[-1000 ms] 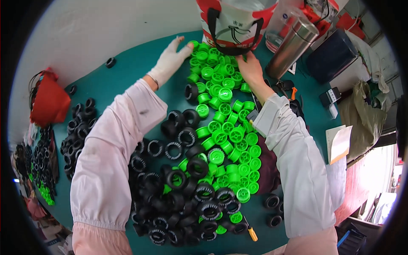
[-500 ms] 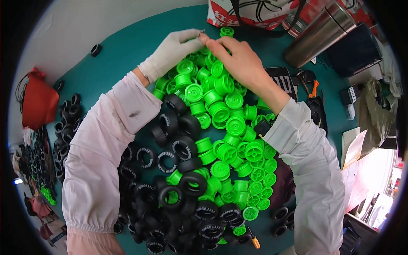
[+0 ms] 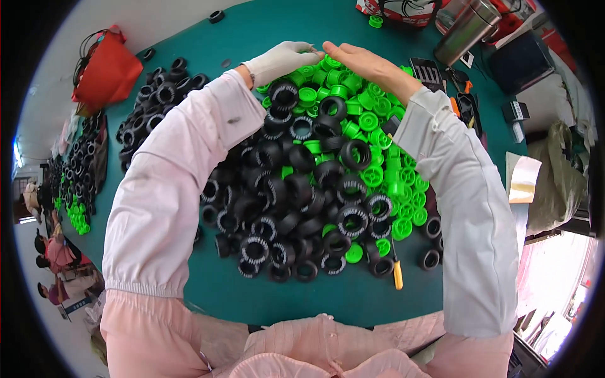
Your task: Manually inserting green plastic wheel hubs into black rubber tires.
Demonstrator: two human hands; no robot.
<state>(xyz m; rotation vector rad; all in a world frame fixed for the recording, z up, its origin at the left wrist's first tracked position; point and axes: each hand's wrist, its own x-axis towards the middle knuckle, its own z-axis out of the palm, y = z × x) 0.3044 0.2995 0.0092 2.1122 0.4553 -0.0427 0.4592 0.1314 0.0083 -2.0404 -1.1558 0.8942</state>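
Note:
A heap of bright green toy wheel rims lies on the table, mixed at its near left side with black rubber toy tires. At the heap's far edge is my left hand, in a white glove with bare fingertips, its fingers stretched toward the right. My right hand, ungloved, reaches in from the other side with fingers extended over the rims. The fingertips of the two hands nearly meet. I see nothing held in either hand; their undersides are hidden.
More black tires are piled left, near a red bag. A yellow-handled screwdriver lies at the near right of the heap. A steel flask, a dark box and small tools stand or lie far right.
The view has shifted, showing more of the near table edge and my lap. My fingers, earlier together at the far end, have straightened and parted slightly. More tires now cover the rims.

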